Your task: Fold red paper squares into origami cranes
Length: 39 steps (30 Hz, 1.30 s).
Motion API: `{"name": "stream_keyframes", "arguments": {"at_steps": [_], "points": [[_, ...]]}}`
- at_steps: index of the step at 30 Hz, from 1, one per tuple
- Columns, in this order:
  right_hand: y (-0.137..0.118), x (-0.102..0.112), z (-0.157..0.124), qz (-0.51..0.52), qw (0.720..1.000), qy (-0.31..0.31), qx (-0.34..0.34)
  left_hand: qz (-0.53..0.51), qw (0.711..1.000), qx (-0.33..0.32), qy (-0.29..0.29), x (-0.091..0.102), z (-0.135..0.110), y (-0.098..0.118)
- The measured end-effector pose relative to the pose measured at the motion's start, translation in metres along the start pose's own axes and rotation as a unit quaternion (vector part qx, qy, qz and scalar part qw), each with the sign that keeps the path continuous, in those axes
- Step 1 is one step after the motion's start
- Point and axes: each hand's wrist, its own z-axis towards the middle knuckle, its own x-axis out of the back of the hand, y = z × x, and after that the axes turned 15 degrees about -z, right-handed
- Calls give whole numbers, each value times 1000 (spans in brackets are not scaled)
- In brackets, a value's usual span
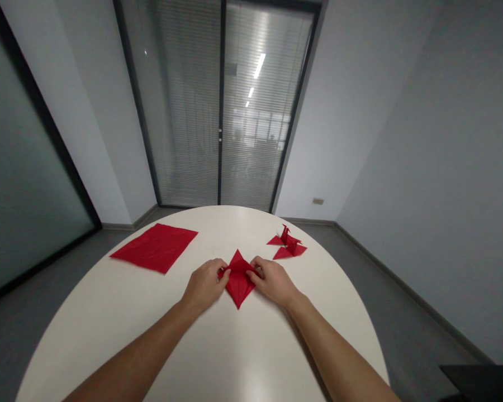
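A partly folded red origami paper (239,283) lies near the middle of the table, one point toward me and another away. My left hand (205,283) pinches its left edge between thumb and fingers. On the opposite side, my right hand (274,280) grips the right edge the same way. Between the hands, the upper layer is lifted into a pocket-like fold, and creases show on the lower part. My fingers cover both side corners of the paper.
A flat red sheet (157,248) lies on the left of the round white table (205,357). Folded red origami cranes (290,244) sit at the back right. A glass door with blinds (193,111) stands beyond. Something black (482,382) shows at the lower right.
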Motion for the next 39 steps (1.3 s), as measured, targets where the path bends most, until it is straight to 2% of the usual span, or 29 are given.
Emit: {"name": "stream_keyframes", "arguments": {"at_steps": [4, 9, 18, 26, 32, 39], "points": [[-5, -3, 3, 10, 999, 28, -14, -10, 1000, -5, 24, -1, -1, 7], [-8, -4, 4, 33, 996, 73, -41, -28, 999, 14, 27, -2, -3, 13], [-15, -3, 3, 38, 996, 62, -55, -51, 997, 42, 42, -8, -3, 11], [-4, -13, 5, 176, 981, 51, -64, -111, 987, 94, 66, -11, -1, 5], [9, -21, 8, 315, 949, 17, -14, -149, 979, 123, 64, -10, 0, 5], [14, -28, 8, 319, 946, -12, -49, -116, 987, 103, 37, -7, -3, 10]]}}
